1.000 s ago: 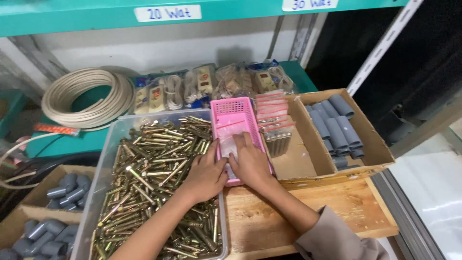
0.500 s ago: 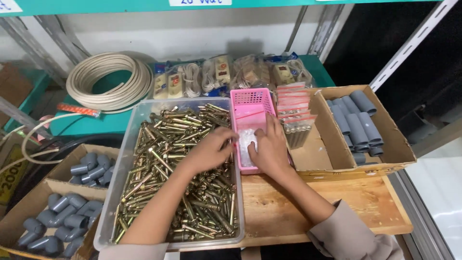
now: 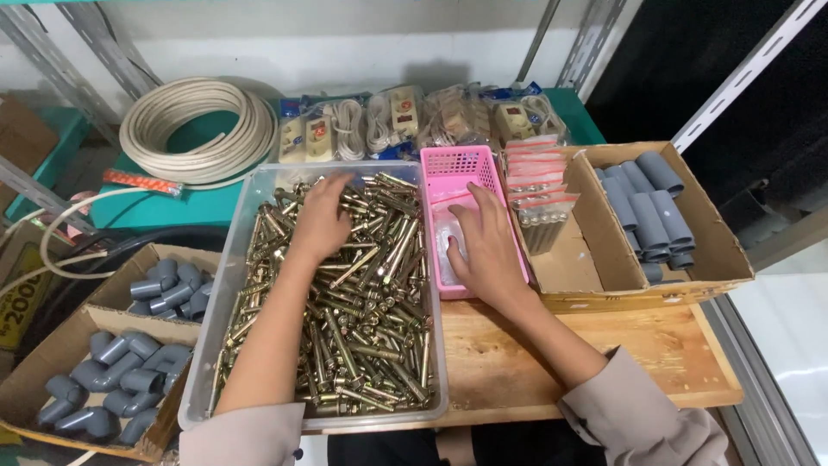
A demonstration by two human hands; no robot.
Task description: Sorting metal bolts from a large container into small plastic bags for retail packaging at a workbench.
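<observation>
The left hand [image 3: 321,217] lay palm down on the heap of brass-coloured anchor bolts [image 3: 345,293] that filled the clear plastic bin [image 3: 226,285]. Its fingers curled into the far part of the heap; whether they had closed on a bolt could not be told, since the fingertips were buried among the bolts. The right hand [image 3: 487,246] rested inside the pink perforated basket [image 3: 457,216], just right of the bin, with its fingers spread and released, pressing flat on a clear plastic bag [image 3: 450,226] at the basket's bottom. The hand covered most of that bag, and its contents could not be made out.

Both containers stood on a wooden board [image 3: 604,345]. To the right of the basket stood a cardboard box [image 3: 724,259] with two compartments: small red-topped packets [image 3: 539,185] in the left one and grey pipe sleeves [image 3: 651,203] in the right. Behind the bin lay a coil of white cable [image 3: 197,129] and a row of bagged power strips [image 3: 405,121]. At the left, two cardboard boxes held grey pipe elbows [image 3: 121,380]; the nearer box was cut off by the frame edge. The lower end of the bin was partly hidden by the left sleeve [image 3: 241,436].
</observation>
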